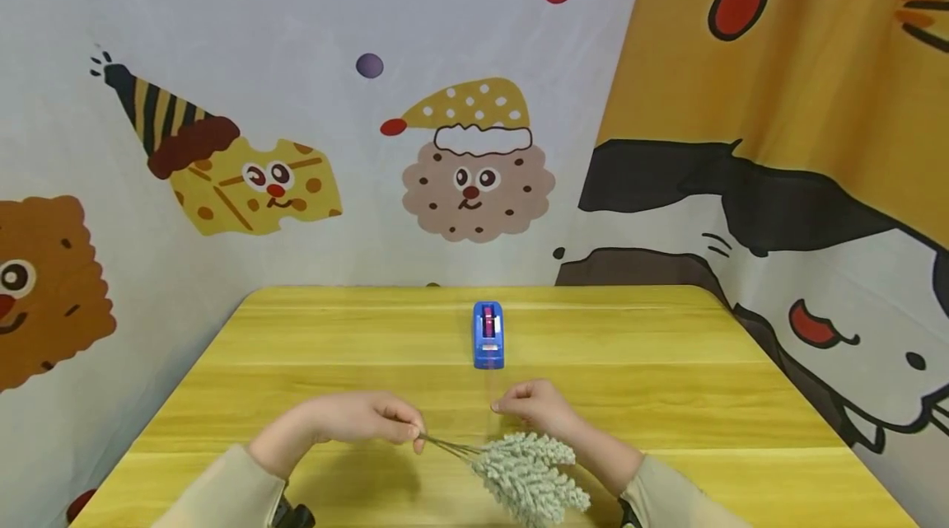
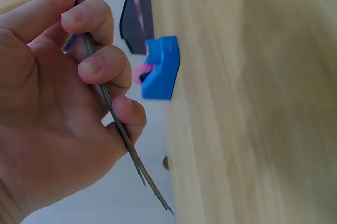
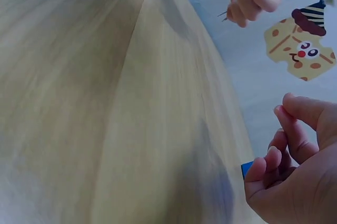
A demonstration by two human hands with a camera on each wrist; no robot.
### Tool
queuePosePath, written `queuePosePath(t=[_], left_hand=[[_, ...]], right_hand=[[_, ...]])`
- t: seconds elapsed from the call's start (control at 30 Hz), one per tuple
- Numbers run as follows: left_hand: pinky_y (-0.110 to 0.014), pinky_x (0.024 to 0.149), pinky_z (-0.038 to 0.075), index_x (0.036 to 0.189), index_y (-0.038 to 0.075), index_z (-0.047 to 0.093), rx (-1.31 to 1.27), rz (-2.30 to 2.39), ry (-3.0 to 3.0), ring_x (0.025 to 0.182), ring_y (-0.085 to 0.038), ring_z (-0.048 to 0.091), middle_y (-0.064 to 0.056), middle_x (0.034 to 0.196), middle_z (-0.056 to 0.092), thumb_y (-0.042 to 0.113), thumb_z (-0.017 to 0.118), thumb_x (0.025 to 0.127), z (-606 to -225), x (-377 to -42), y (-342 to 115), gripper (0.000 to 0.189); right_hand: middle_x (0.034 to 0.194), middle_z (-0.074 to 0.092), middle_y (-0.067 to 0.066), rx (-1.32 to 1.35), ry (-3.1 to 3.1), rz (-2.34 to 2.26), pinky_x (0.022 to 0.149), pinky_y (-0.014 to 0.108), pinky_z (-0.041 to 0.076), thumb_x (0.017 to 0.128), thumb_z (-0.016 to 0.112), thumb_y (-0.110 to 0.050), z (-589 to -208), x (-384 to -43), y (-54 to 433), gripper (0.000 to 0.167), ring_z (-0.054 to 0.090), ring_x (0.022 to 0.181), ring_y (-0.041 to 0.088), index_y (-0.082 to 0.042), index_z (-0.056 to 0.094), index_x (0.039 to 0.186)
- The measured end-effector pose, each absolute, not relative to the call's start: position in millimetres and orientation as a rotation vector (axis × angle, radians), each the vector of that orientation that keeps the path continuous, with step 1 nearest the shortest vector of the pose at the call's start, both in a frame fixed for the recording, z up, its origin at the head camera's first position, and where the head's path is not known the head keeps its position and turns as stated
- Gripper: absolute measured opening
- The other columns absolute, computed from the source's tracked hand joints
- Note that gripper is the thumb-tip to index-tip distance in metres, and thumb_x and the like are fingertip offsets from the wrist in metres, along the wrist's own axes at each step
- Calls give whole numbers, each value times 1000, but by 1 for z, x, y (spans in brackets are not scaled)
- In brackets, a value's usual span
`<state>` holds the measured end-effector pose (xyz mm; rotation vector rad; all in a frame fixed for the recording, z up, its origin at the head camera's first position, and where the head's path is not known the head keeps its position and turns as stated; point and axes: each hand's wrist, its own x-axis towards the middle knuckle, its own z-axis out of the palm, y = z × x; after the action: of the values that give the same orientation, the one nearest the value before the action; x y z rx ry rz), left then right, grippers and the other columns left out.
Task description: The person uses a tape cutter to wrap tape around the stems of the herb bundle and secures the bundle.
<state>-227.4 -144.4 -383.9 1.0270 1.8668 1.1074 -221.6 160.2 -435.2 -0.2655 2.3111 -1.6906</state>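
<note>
My left hand pinches the thin stems of a bunch of pale green dried-look flower sprigs. The fluffy heads point right, in front of my right wrist. In the left wrist view the stems run across the palm under curled fingers, their cut ends sticking out below. A blue tape dispenser with a pink core stands on the table beyond both hands. From it a narrow clear strip of tape stretches to my right hand, whose thumb and index finger pinch its end.
The hands are over a yellow wood-grain table. A curtain with cartoon prints hangs behind its far edge and along both sides.
</note>
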Motion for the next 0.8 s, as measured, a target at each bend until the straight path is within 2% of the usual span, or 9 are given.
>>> queuePosePath(t=[0.1, 0.23, 0.4, 0.5, 0.63, 0.73, 0.8], left_hand=[[-32, 86, 46, 101, 5, 67, 1061, 1067, 1860, 98, -9, 54, -7, 107, 64, 19, 45, 104, -388, -225, -136, 26], [-27, 85, 46, 99, 3, 68, 1054, 1029, 1920, 96, -7, 56, -7, 106, 66, 18, 47, 102, -391, -223, -127, 27], [-28, 80, 43, 96, 5, 70, 965, 1002, 2017, 86, -6, 52, 1, 95, 64, 19, 50, 100, -396, -220, -115, 25], [-29, 76, 41, 93, 7, 70, 910, 982, 2075, 80, -7, 48, 5, 88, 60, 20, 51, 99, -399, -220, -105, 23], [-26, 62, 35, 90, 10, 70, 868, 958, 2132, 63, -8, 38, 6, 72, 48, 18, 51, 99, -404, -221, -89, 23], [-23, 55, 30, 89, 10, 70, 842, 962, 2165, 56, -8, 31, 7, 64, 39, 17, 50, 99, -410, -225, -79, 23], [-24, 53, 29, 88, 10, 70, 813, 987, 2186, 54, -9, 30, 7, 62, 38, 16, 50, 99, -413, -228, -73, 24]], right_hand=[[65, 50, -3, -282, 2331, -1666, 59, 26, 42, 85, 72, -18, -433, -224, 162, 27, 39, 57, 11, 8, 68, 86], [77, 58, 0, -286, 2335, -1646, 62, 30, 44, 84, 74, -19, -429, -226, 164, 28, 42, 62, 13, 8, 68, 87], [86, 62, 0, -295, 2369, -1580, 63, 34, 45, 85, 73, -20, -426, -231, 168, 25, 46, 68, 17, 5, 68, 86], [80, 61, 0, -313, 2376, -1558, 62, 34, 42, 86, 73, -19, -421, -234, 168, 25, 45, 67, 18, 5, 68, 82], [74, 55, 1, -340, 2390, -1533, 61, 36, 41, 86, 72, -19, -413, -236, 168, 24, 44, 66, 19, 4, 68, 80], [79, 58, 1, -353, 2400, -1520, 64, 38, 44, 87, 72, -19, -408, -238, 168, 24, 46, 70, 21, 3, 68, 80], [83, 61, 1, -355, 2399, -1517, 66, 39, 46, 86, 72, -20, -406, -239, 168, 25, 47, 73, 23, 3, 67, 80]])
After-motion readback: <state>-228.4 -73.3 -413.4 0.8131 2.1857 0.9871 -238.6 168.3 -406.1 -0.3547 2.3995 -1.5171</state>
